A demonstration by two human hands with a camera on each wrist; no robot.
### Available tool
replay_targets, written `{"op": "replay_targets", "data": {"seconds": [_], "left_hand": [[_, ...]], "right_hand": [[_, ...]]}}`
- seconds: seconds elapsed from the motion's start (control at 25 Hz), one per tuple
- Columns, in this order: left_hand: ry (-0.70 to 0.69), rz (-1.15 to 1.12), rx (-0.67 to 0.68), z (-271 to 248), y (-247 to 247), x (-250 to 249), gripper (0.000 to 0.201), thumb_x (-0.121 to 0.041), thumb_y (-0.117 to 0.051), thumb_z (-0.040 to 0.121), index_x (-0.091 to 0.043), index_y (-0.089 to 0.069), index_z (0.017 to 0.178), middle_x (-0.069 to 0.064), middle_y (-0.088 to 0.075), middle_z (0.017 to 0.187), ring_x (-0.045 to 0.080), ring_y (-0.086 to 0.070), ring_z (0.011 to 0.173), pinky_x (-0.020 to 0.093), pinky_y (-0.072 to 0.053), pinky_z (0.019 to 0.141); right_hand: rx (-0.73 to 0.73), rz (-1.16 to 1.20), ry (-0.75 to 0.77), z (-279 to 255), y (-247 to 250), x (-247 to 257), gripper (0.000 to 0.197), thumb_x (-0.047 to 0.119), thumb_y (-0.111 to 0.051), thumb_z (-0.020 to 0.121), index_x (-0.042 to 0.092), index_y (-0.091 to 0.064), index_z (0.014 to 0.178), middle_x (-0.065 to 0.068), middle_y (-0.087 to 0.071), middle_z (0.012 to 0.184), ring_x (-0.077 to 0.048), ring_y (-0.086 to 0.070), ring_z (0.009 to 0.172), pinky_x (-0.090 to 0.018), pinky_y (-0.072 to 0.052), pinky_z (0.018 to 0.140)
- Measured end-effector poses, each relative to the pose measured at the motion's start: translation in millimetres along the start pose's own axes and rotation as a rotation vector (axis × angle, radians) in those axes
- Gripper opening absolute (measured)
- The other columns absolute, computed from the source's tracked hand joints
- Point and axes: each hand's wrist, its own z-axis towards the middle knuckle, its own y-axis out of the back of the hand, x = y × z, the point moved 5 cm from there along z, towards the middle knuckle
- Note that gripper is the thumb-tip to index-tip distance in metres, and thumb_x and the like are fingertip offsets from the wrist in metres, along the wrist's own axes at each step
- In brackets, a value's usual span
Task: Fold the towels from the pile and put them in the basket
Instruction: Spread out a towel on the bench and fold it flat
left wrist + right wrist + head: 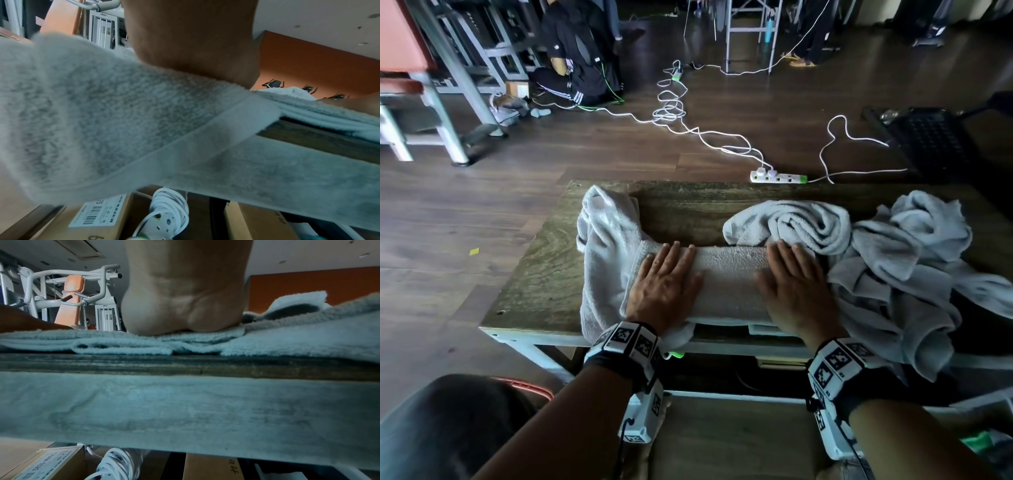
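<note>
A grey towel [729, 277] lies folded into a long band along the near edge of the wooden table [541, 274]. My left hand [667, 281] lies flat on its left part, fingers straight. My right hand [796, 284] presses flat on its right part. The towel's left end [606, 240] is bunched up and hangs over the front edge. A pile of crumpled grey towels [893, 267] covers the table's right side. In the wrist views only the heel of each palm shows, the left palm [191, 48] and the right palm [185, 296], resting on towel [144, 340].
A black perforated basket [931, 140] lies on the floor beyond the table's far right corner. A red rim [524, 385] shows at the bottom left. A white power strip [779, 177] and cables lie behind the table. Cardboard boxes [98, 216] sit under the table.
</note>
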Motion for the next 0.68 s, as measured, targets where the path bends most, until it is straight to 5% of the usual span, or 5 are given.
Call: {"op": "replay_targets", "data": {"seconds": [0.4,0.52,0.6,0.68], "left_hand": [[0.212,-0.233,0.041,-22,12,37,0.055,-0.061,-0.014,0.098,-0.050,0.003,0.149,-0.017,0.009,0.162,0.010,0.012,0.149,0.053,0.000,0.120],[0.232,-0.248,-0.084,-21,18,38,0.064,-0.063,-0.026,0.093,-0.039,-0.015,0.150,-0.007,-0.014,0.161,0.020,-0.011,0.149,0.053,-0.019,0.116],[0.318,-0.200,-0.192,-26,25,42,0.075,-0.066,-0.036,0.083,-0.025,-0.030,0.145,0.001,-0.037,0.148,0.028,-0.036,0.133,0.049,-0.035,0.104],[0.420,-0.162,-0.200,-34,29,47,0.078,-0.071,-0.038,0.077,-0.017,-0.047,0.132,0.009,-0.051,0.129,0.032,-0.044,0.117,0.046,-0.037,0.097]], "right_hand": [[0.042,0.022,-0.084,-4,1,-6,0.063,0.056,-0.002,0.100,0.029,0.007,0.157,0.007,0.014,0.165,-0.015,0.014,0.151,-0.048,0.000,0.123],[0.000,-0.052,-0.076,-6,13,4,0.069,0.060,-0.007,0.098,0.024,-0.004,0.158,-0.002,0.004,0.166,-0.022,0.005,0.153,-0.050,-0.006,0.123],[-0.067,-0.087,0.051,-10,21,25,0.073,0.063,-0.011,0.096,0.022,-0.022,0.155,-0.007,-0.014,0.165,-0.025,-0.008,0.153,-0.053,-0.010,0.122],[-0.005,-0.030,0.193,-17,14,51,0.080,0.066,-0.005,0.089,0.023,-0.026,0.154,-0.005,-0.019,0.164,-0.022,-0.011,0.152,-0.055,-0.011,0.120]]}}
